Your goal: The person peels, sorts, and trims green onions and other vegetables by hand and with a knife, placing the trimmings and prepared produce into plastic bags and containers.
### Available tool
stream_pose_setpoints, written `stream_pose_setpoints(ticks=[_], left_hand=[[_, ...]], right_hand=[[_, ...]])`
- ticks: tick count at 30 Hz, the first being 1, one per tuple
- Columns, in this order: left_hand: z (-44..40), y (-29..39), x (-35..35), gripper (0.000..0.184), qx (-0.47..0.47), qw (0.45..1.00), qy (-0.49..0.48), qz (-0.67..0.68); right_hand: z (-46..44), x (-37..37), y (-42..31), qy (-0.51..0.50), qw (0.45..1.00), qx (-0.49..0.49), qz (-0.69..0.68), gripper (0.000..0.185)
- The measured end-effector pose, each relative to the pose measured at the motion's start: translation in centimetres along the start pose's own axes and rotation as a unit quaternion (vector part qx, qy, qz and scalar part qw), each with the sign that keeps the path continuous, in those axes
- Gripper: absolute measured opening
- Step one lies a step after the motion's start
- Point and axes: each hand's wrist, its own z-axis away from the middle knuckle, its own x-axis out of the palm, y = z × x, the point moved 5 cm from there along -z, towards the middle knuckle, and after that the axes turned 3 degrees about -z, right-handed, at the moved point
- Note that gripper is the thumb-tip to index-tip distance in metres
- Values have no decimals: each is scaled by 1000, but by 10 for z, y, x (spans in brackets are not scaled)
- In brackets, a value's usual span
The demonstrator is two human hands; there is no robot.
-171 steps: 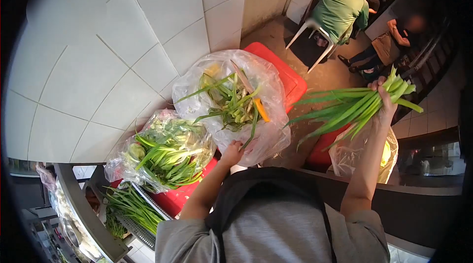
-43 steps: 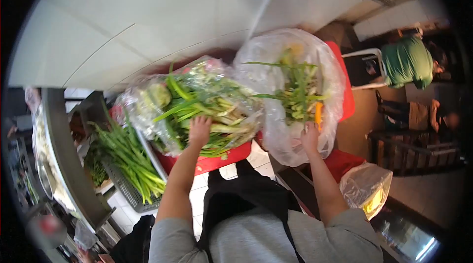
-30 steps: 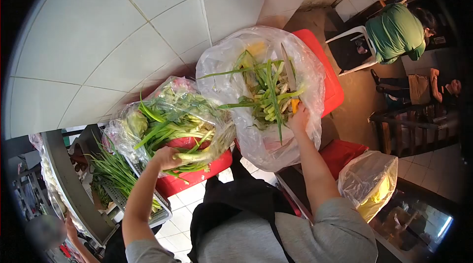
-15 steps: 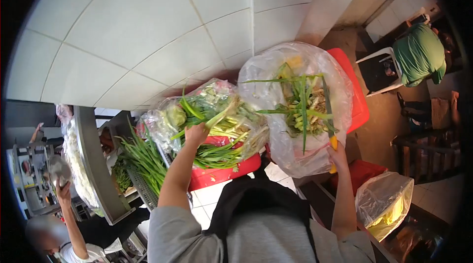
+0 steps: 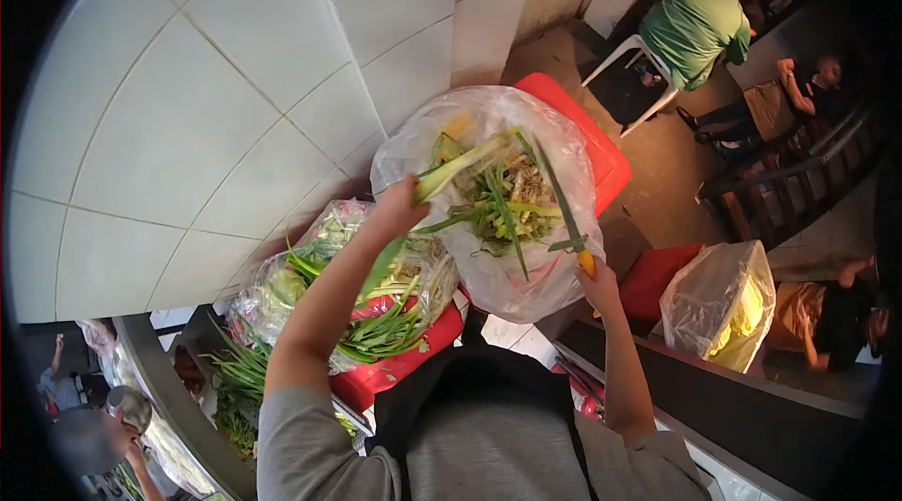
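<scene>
My left hand [image 5: 402,207] is closed around a thick green onion [image 5: 449,174], its pale root end reaching over the clear plastic bag [image 5: 484,290]. Green leaves of the onion hang back below the wrist. In my right hand [image 5: 601,289] is a knife [image 5: 561,196] with a yellow handle, its blade pointing up and away over the bag's right side. Cut leaves and root trimmings [image 5: 515,210] lie inside the bag. To the left, more green onions [image 5: 381,334] rest beside another clear bag [image 5: 277,285] of greens on a red surface [image 5: 362,386].
A red plastic surface [image 5: 606,168] supports the trimmings bag. White wall tiles [image 5: 235,144] rise beyond my left arm. At right stands a bag of yellow-green stuff [image 5: 728,313]. A person in green [image 5: 695,27] sits on a white chair; other people are at far right and lower left.
My left hand has carried the green onion rightward from the pile to the trimmings bag. The knife stays in my right hand. The whole view has turned and shifted.
</scene>
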Motion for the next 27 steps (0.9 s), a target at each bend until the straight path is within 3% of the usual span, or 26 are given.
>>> stream_pose_setpoints(ticks=[2,6,9,15,18,27], left_hand=[[-39,25,21,45,45,996,-51,-53],[-86,30,96,43,98,982,-100,-130],[-85,34,111,42,34,991,-100,-77],[-79,44,111,36,34,985,-109,-127],[-79,44,115,32,42,978,-105,-175],[-72,43,100,26,-13,983,-120,-138]], right_hand=[[-3,-1,-36,31,997,-51,58,30],[-12,31,-59,46,997,-52,-29,32],[-8,45,-90,10,997,-75,-15,35],[-9,75,-81,-69,997,-13,26,36],[-9,76,-82,-65,997,-22,41,34],[-44,118,-81,-51,996,-19,67,33]])
